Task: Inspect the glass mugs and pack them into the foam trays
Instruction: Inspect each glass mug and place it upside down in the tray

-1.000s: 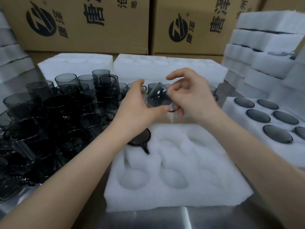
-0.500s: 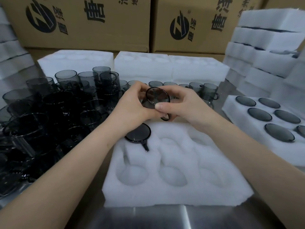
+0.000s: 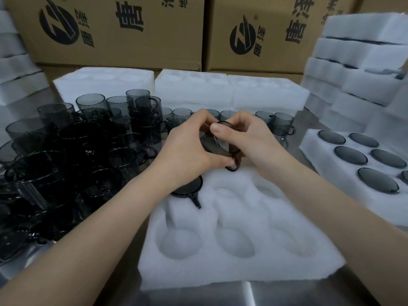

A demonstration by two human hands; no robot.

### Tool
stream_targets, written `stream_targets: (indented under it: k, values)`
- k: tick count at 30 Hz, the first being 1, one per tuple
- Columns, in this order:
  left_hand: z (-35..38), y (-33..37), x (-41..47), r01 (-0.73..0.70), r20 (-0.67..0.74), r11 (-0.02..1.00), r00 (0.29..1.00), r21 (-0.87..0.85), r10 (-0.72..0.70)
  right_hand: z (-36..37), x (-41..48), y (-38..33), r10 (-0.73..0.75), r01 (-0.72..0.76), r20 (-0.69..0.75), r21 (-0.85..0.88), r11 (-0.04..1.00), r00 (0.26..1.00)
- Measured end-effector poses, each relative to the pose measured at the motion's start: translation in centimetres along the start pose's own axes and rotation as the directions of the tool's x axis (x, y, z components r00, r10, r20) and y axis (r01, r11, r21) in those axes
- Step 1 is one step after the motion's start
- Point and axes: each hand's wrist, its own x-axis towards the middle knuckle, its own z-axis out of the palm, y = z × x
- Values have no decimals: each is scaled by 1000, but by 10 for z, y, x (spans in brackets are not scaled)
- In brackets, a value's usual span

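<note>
Both hands on one mug, held between them above the back edge of the near tray, not touching the foam

Left hand: fingers curled round the mug's left side, thumb tip down by the handle loop. Right hand: thumb pressed on the upper rim, fingers wrapped behind the glass. Firm grip on both sides, neither hand spread

Mug is tilted, one round end facing the camera, handle hanging at the bottom just above the foam. Can't tell if that end is the mouth or the base

Near tray: white foam, two rows of three round pockets, sitting on the steel table. Back-left pocket holds a packed mug, dark disc up, handle lying in the slot toward the camera. Left wrist covers part of it

Left of the tray: loose mugs, smoky grey glass, crowded and stacked, some upright, some tipped. Single row of upright mugs runs behind the hands

Right side: filled tray, grey discs showing in its pockets, cut off by the frame edge. Behind it a foam stack, several layers high

Back of table: more foam blocks side by side, then cartons with black printed logos
</note>
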Motion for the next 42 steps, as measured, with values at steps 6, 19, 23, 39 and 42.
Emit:
stream_targets:
  k: [6,19,23,39,42]
  values:
    - [-3,-6,2,11,52,988,999,-155,-3,-5,5,2,87,-83,-31,112,990,996]
    - [-5,-13,2,56,-53,977,996,-207,-69,-8,3,7,0,-37,205,175,984,979]
    - [-2,-7,0,-4,-32,995,1000,-102,0,3,-1,3,-61,61,5,-140,988,998]
    - [-4,-18,2,35,-177,936,979,-350,-103,-1,4,6,51,-53,165,7,999,985]
    - [-5,-18,2,6,-149,951,987,-309,-55,-4,4,6,36,-41,226,18,999,974]
